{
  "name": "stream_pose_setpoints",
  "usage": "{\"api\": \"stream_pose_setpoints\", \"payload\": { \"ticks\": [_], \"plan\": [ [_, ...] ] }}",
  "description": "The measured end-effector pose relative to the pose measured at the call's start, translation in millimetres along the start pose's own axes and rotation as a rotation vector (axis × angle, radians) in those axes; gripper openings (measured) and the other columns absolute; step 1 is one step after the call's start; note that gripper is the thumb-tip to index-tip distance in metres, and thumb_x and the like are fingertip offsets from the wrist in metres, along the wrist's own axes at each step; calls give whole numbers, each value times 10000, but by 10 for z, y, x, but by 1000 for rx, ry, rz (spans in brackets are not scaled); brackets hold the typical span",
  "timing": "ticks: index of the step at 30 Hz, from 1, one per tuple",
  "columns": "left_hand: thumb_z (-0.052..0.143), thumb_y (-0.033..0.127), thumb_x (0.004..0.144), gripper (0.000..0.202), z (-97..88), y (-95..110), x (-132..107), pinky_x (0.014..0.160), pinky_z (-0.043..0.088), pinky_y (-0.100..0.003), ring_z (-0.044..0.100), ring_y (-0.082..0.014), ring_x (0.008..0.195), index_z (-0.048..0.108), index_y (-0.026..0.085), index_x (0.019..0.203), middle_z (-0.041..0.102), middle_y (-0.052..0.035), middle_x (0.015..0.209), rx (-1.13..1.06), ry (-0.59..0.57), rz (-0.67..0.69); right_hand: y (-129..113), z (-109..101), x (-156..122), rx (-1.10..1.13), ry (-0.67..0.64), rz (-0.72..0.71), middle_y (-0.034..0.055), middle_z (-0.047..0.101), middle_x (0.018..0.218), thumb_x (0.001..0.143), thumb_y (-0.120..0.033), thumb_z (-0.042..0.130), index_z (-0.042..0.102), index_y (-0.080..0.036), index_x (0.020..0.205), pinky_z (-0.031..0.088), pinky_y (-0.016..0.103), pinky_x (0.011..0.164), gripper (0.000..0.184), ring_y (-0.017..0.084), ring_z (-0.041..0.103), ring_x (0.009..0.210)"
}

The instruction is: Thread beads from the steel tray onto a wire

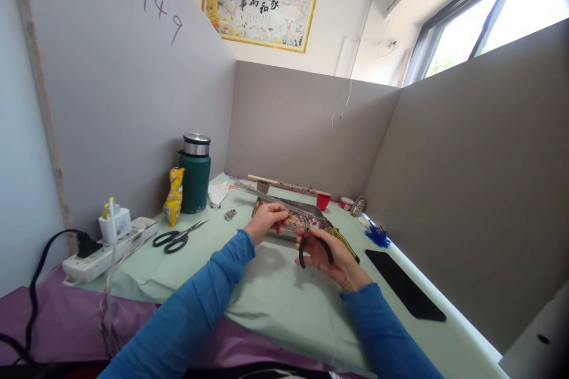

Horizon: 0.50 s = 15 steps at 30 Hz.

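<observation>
My left hand is closed in a pinch over the near-left side of a metal tray. What its fingertips hold is too small to make out. My right hand is wrapped round small pliers with black handles, whose handles are spread and whose jaws point away toward the tray. Gold, red and white beads lie in the tray between my two hands. Thin wires stretch over the tray's back left. Just right of my right hand rests a yellow-and-black handled tool.
Black scissors, a green flask, a yellow packet and a power strip stand left. Behind the tray, a beaded stick spans two cups, one red. A black slab lies right, near grey partitions.
</observation>
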<state>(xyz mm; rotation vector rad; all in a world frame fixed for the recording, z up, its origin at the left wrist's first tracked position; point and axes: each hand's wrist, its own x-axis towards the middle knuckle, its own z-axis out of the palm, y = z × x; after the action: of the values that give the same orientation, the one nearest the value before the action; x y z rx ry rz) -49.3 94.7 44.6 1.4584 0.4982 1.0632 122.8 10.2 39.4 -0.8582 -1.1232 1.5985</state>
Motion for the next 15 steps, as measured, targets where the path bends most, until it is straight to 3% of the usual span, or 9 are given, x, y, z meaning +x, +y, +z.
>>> {"api": "stream_pose_setpoints", "payload": {
  "ticks": [3,7,10,13,15],
  "plan": [
    [620,307,686,208,23,22,-11,397,369,-198,470,-67,397,562,108,705,562,0,559,59,21,49,-29,14,113,-403,161,-170,67,638,822,820,-365,471,624,-165,901,479,328,665,265,202,587,797],
    [607,332,700,228,37,19,-11,404,374,-196,466,-62,406,552,111,705,566,-1,577,103,28,98,26,-9,199,-1098,350,-534,36,651,812,838,-333,425,649,-199,856,430,303,692,261,193,569,769],
    [593,324,713,215,33,-3,1,413,379,-196,463,-60,408,555,112,721,565,3,580,133,21,127,91,-65,196,-1321,429,-711,40,646,965,864,-299,389,620,-222,1020,418,303,765,290,194,566,875],
    [565,309,734,194,26,-18,10,424,385,-198,465,-60,412,554,116,726,569,3,594,177,30,162,144,-125,163,-1482,508,-729,47,646,971,858,-283,416,607,-224,1062,425,302,757,285,201,572,894],
    [534,294,754,174,27,-19,10,434,391,-200,466,-63,417,552,123,728,572,4,601,230,76,194,174,-141,139,-1566,485,-733,39,652,932,853,-278,435,617,-231,1038,431,294,738,263,193,581,863]
  ]
}}
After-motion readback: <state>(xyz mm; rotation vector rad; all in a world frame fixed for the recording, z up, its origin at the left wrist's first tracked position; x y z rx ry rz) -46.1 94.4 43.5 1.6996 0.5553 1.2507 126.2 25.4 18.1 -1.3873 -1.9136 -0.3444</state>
